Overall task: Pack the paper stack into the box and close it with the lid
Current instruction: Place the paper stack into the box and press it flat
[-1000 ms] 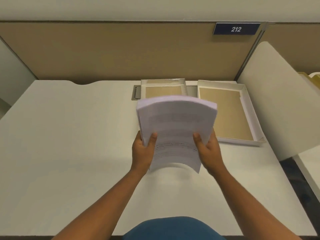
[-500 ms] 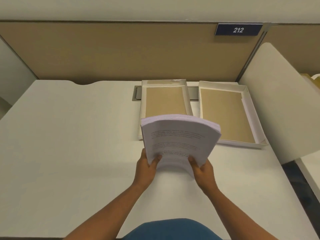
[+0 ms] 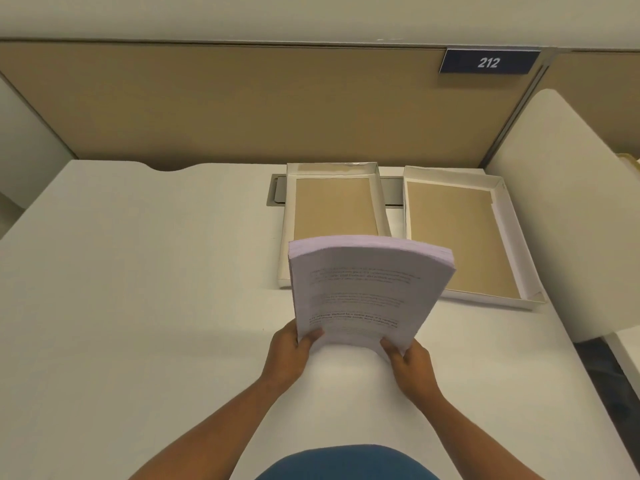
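A thick paper stack (image 3: 363,289) with printed text stands upright and bowed above the white desk, its lower edge near the surface. My left hand (image 3: 289,351) grips its lower left corner, and my right hand (image 3: 410,363) grips its lower right corner. Behind the stack lie two shallow white cardboard trays with brown bottoms. The left tray (image 3: 332,206) is partly hidden by the paper. The right tray (image 3: 460,237) lies angled beside it. I cannot tell which tray is the box and which is the lid.
The white desk (image 3: 138,289) meets a tan partition (image 3: 242,109) carrying a blue "212" sign (image 3: 488,62). A grey cable slot (image 3: 277,192) sits behind the left tray. A white rounded panel (image 3: 561,216) stands at the desk's right side.
Both hands lowered the paper stack toward me and slid to its bottom corners. The left tray, covered before, now shows behind the stack.
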`<state>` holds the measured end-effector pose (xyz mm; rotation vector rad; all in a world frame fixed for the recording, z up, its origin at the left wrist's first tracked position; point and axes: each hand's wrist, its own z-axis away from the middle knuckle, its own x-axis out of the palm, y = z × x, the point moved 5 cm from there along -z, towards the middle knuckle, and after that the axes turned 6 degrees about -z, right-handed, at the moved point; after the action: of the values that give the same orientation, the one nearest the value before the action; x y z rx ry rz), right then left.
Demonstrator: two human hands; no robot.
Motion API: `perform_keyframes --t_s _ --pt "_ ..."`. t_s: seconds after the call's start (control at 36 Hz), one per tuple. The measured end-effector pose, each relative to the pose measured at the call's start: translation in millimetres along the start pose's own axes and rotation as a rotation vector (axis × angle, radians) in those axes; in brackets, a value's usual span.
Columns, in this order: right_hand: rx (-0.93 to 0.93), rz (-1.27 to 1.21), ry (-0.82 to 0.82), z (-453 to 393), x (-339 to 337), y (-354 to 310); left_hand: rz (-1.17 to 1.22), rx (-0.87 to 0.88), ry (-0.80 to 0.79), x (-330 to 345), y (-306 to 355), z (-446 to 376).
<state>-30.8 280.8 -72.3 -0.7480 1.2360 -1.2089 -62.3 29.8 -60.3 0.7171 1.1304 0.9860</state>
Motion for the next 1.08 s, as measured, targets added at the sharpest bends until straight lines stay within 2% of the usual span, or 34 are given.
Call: perform_keyframes --t_s 0.17,0.36,0.53,0.64,0.81,1.08 --pt "-0.054 0.07 -0.063 -23 -2 -20 -0.078 0.077 -0.013 -11 18 -27" --pt "-0.096 0.126 -0.117 -59 -5 -68 -0.065 0.109 0.001 -32 50 -66" --pt "-0.114 0.161 -0.125 -116 -10 -111 0.015 0.006 -0.048 -42 81 -121" --pt "0.007 0.131 -0.182 -154 -7 -122 0.079 -0.144 -0.074 -43 88 -160" --pt "0.319 0.082 -0.193 -193 6 -109 0.142 -0.375 -0.139 -33 80 -203" --pt "0.421 0.173 -0.113 -228 17 -89 0.183 -0.51 -0.163 -14 63 -225"
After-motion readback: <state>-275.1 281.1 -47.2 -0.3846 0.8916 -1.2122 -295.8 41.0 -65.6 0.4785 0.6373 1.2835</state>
